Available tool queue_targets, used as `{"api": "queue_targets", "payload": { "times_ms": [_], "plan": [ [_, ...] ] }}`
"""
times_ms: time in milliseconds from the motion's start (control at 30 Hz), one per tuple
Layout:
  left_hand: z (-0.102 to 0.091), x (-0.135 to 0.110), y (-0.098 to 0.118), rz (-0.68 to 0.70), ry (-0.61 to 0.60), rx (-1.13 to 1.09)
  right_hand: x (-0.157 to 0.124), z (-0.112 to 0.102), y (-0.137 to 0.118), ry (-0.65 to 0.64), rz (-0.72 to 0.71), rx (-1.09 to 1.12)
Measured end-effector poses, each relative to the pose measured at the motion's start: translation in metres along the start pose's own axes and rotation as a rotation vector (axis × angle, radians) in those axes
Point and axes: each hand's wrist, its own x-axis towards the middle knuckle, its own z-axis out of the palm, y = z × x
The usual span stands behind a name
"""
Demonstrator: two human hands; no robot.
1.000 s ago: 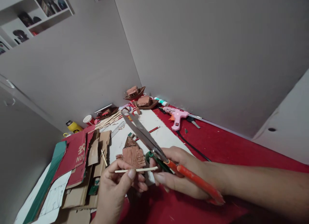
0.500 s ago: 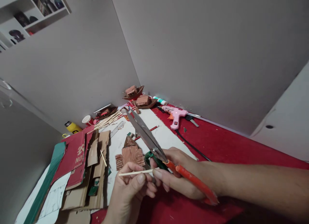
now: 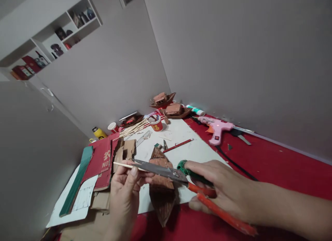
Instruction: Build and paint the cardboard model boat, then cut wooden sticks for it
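Note:
Between thumb and fingers, my left hand [image 3: 127, 185] pinches a thin wooden stick [image 3: 119, 164] that points left. My right hand [image 3: 220, 185] grips scissors [image 3: 166, 171] with one orange and one green handle. The blades reach left over my left fingers, and their tips lie close to the stick; whether they touch it I cannot tell. Beneath the blades lies a brown model boat [image 3: 162, 203] with a ribbed, pointed hull and a reddish-brown roof, partly hidden by the scissors.
A pink glue gun [image 3: 218, 128] lies on the red tabletop at right. Model boats [image 3: 176, 110], a red cup [image 3: 155, 123] and loose sticks [image 3: 135, 127] stand at the back. Cardboard pieces [image 3: 100, 201] and a green strip [image 3: 77, 180] lie left; a red pencil [image 3: 178, 145] rests on white board.
The scissors have swung from pointing up and away to pointing left across my left hand. My right hand has let go of the stick's end. The view has shifted left.

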Motion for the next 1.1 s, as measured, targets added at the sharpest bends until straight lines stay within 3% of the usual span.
{"api": "queue_targets", "payload": {
  "times_ms": [367,600,733,1100],
  "plan": [
    [-0.008,-0.005,0.009,0.128,0.051,0.158,0.007,0.005,0.01,0.03,-0.016,-0.348],
    [-0.005,-0.006,0.009,0.137,0.074,0.168,0.006,0.007,0.016,0.073,-0.099,-0.41],
    [-0.005,-0.007,0.008,0.171,0.126,0.213,0.007,0.006,0.016,0.07,-0.096,-0.418],
    [-0.01,-0.011,0.003,0.173,0.123,0.267,0.009,0.005,0.016,0.092,-0.108,-0.441]
  ]
}}
